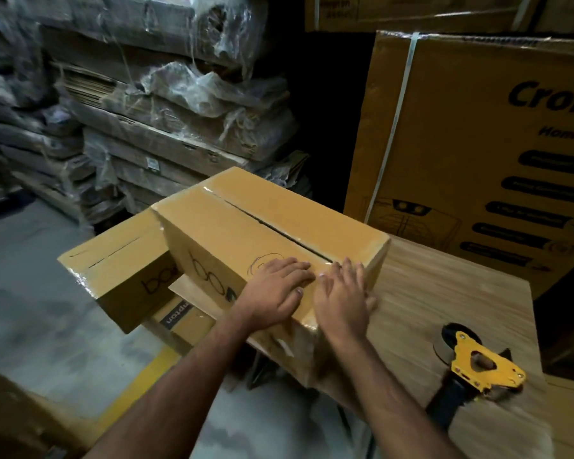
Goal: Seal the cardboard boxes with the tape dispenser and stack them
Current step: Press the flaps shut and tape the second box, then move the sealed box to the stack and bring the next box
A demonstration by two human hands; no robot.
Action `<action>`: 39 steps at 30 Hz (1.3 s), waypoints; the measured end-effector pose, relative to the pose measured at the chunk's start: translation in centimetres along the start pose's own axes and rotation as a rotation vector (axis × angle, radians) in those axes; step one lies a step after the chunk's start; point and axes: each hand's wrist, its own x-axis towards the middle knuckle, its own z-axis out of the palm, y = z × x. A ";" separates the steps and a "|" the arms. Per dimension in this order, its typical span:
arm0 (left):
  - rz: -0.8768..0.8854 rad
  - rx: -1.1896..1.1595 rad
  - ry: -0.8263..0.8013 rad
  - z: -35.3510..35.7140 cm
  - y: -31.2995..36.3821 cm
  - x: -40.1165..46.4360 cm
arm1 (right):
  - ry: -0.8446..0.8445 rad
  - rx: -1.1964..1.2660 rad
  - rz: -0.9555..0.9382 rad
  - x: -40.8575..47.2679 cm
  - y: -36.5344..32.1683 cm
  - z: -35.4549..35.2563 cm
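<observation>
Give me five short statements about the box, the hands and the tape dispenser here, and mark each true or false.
1. Both hands lie flat on the near end of the cardboard box. True: left hand, right hand.
2. The right hand holds the tape dispenser. False: it lies untouched on the wooden table.
3. The box's centre seam is taped along its whole length. False: a dark gap shows along the middle.
4. A second box sits lower, to the left. True.
5. The dispenser's frame is yellow. True.

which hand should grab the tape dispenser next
Probably the right hand: the tape dispenser lies on the wooden table to its right, while the left hand would have to cross over.
</observation>
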 end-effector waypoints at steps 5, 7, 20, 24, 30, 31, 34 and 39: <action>-0.340 0.008 -0.083 -2.6 -4.3 -6.4 | -0.027 -0.236 -0.089 -7.4 -4.5 -0.1; -0.586 -0.068 -0.107 -3.5 -4.0 -8.0 | -0.026 -0.268 -0.158 -8.3 -4.4 -0.6; -1.132 -1.131 0.166 -2.1 5.4 -11.5 | -0.054 0.177 0.103 -0.8 5.1 -5.1; -1.230 -1.217 0.365 -2.1 7.8 -10.3 | -0.173 0.400 0.154 0.8 7.3 -5.5; -1.332 -1.238 0.489 -2.1 9.3 -10.3 | -0.310 0.875 0.301 -0.2 8.2 -3.4; -1.354 -1.222 0.498 -2.0 9.3 -10.5 | -0.280 0.925 0.284 -0.5 7.7 -3.7; -1.400 -1.164 0.531 -2.0 9.2 -11.8 | -0.233 1.035 0.251 -1.4 6.9 -3.1; -1.426 -0.984 0.667 -3.2 7.1 -14.5 | -0.218 1.074 0.174 -2.4 3.4 -1.2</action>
